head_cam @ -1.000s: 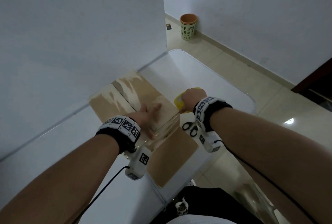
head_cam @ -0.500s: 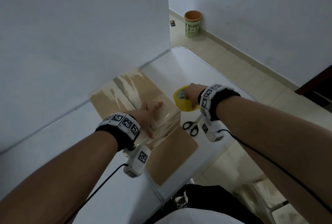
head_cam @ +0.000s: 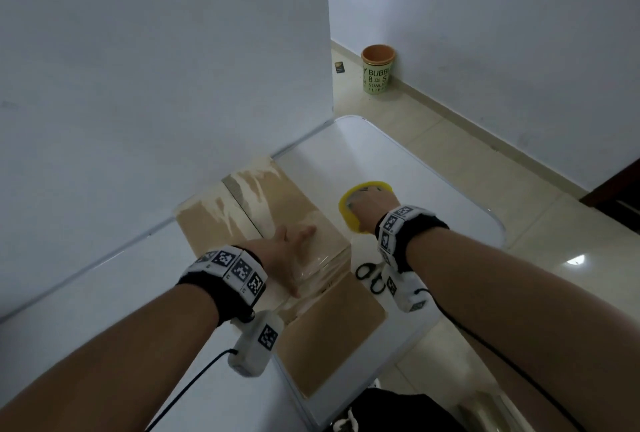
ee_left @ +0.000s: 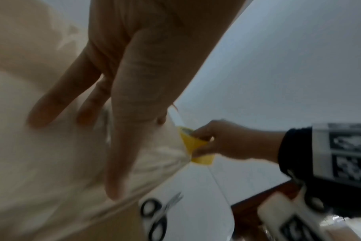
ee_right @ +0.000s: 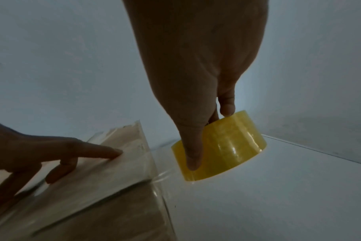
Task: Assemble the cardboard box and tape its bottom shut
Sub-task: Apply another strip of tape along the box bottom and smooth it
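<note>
Presently, the cardboard box (head_cam: pixel 273 220) is seen standing on the white table (head_cam: pixel 408 168), its taped face uppermost and its far side against the white wall (head_cam: pixel 156 85). The left hand (head_cam: pixel 287 251) is laid flat on that upper face, fingers straight and spread, pressing on the clear tape (ee_right: pixel 122 163) that covers the seam; in the left wrist view the fingers (ee_left: pixel 122 130) are shown splayed over the glossy, wrinkled film. The yellow tape roll (head_cam: pixel 353 203) is held by the right hand (head_cam: pixel 372 208) just beside the box's right edge, low over the table; whether it touches the table cannot be told. In the right wrist view the thumb (ee_right: pixel 193 146) is seen pressed on the roll's outer face and another fingertip hooked at its rim, so the roll is pinched. A strip of clear tape is seen running from the roll to the box's upper right edge and down its side. Black-handled scissors (head_cam: pixel 370 275) are noted lying on the table beside the box's near right corner, under the right wrist. A green bin (head_cam: pixel 377 71) with an orange rim stands on the floor by the far wall.
</note>
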The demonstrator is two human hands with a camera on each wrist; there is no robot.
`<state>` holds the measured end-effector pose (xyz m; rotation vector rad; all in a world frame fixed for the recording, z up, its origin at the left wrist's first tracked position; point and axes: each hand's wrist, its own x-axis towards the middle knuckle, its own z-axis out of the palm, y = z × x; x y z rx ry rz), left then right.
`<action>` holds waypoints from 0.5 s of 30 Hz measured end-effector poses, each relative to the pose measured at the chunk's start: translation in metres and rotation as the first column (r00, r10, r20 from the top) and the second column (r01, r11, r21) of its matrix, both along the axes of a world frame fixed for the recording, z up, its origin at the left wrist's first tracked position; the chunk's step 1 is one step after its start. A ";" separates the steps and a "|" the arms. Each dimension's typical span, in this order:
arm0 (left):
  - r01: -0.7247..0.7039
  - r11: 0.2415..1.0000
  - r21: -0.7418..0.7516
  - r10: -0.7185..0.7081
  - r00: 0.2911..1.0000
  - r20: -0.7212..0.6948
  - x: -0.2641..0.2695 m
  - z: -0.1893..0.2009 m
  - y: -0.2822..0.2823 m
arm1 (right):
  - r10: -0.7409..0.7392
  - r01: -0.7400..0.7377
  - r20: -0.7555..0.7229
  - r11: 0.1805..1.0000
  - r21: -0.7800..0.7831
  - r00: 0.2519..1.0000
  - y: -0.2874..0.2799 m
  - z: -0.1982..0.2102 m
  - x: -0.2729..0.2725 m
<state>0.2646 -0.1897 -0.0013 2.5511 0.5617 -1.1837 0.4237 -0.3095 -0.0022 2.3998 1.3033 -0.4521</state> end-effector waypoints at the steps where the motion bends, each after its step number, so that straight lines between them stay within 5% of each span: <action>1: -0.022 1.000 -0.021 0.021 1.000 -0.023 0.007 0.007 0.002 | 0.010 -0.010 -0.009 1.000 0.016 1.000 -0.001 0.002 0.000; 3: -0.017 0.998 -0.063 0.017 1.000 -0.001 0.028 0.023 0.006 | 0.000 0.001 -0.039 1.000 0.029 0.999 -0.002 0.002 0.002; 6: 0.090 0.994 0.068 -0.104 0.964 0.243 0.065 0.036 0.007 | 0.017 -0.010 -0.062 0.993 0.119 0.998 -0.002 -0.001 0.006; 8: 0.123 0.992 0.025 -0.124 0.935 0.332 0.084 0.032 0.002 | 0.025 -0.013 -0.077 0.987 0.161 0.997 -0.003 -0.003 0.007; 12: 0.252 0.967 0.046 -0.255 0.926 0.278 0.108 0.018 -0.012 | 0.066 -0.048 -0.076 0.975 0.215 0.995 -0.009 -0.003 0.008; 15: 0.239 0.965 -0.104 -0.211 0.951 0.228 0.124 0.009 -0.019 | 0.074 -0.062 -0.052 0.977 0.205 0.996 -0.013 0.001 0.010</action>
